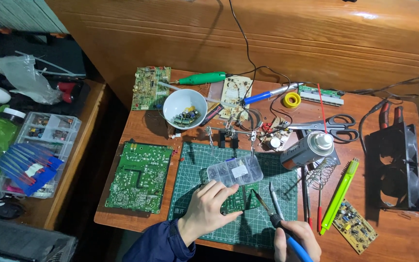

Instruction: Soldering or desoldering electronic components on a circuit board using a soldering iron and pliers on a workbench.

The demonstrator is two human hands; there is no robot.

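Soldering iron (276, 211) on the green cutting mat (190, 194), one only, long axis near upright in frame, tip pointing up and slightly left, away from the person. Left of it, left hand (212, 207) presses a small green circuit board (241, 198) flat on the mat, fingers spread. Right hand (297, 240), grip clamped round the iron's blue handle, iron extending above the grip. One clear parts box (234, 171) above the small board; two larger boards left of the mat.
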